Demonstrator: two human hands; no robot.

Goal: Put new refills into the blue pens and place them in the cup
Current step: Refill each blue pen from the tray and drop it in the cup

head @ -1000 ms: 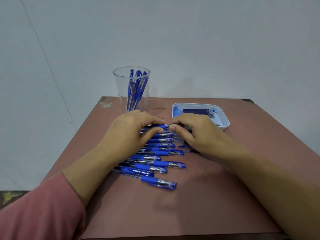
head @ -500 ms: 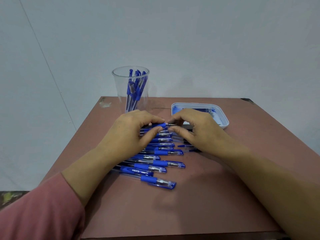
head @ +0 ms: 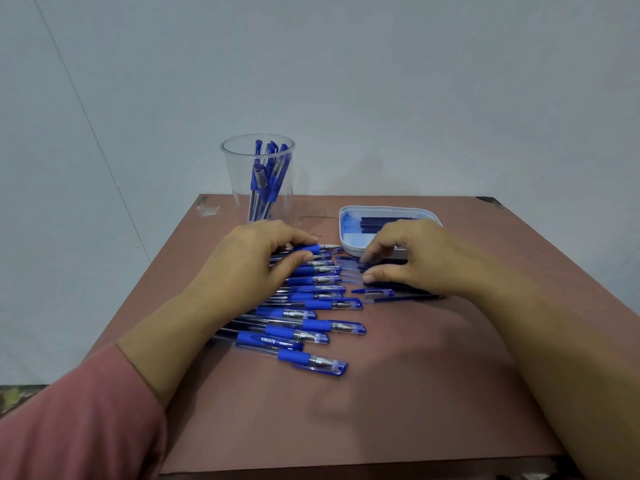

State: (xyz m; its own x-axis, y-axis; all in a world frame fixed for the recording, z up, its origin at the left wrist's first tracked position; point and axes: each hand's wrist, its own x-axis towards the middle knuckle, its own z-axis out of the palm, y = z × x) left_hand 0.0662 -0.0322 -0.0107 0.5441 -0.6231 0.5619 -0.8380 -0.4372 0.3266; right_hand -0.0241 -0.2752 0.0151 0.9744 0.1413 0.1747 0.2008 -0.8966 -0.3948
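Observation:
A row of several blue pens [head: 313,325] lies on the brown table [head: 381,417]. My left hand [head: 252,268] grips the farthest pen [head: 311,250] by its blue grip; its metal tip is bare. My right hand [head: 419,261] hovers to the right with loosely curved fingers, the index fingertip touching a clear cap [head: 347,259] on the table, thumb apart. A clear cup [head: 239,188] with several blue pens [head: 266,174] stands at the back. A white tray [head: 345,233] holds dark refills [head: 377,221].
Loose clear caps and dark refills lie under and beside my right hand; one blue-tipped cap [head: 377,292] and a thin refill [head: 405,298] lie in front of it. A pale wall rises behind the table. A pink sleeve covers my left forearm.
My right hand has drawn away to the right from the farthest pen, whose tip now shows uncapped. My left hand keeps its hold on that pen.

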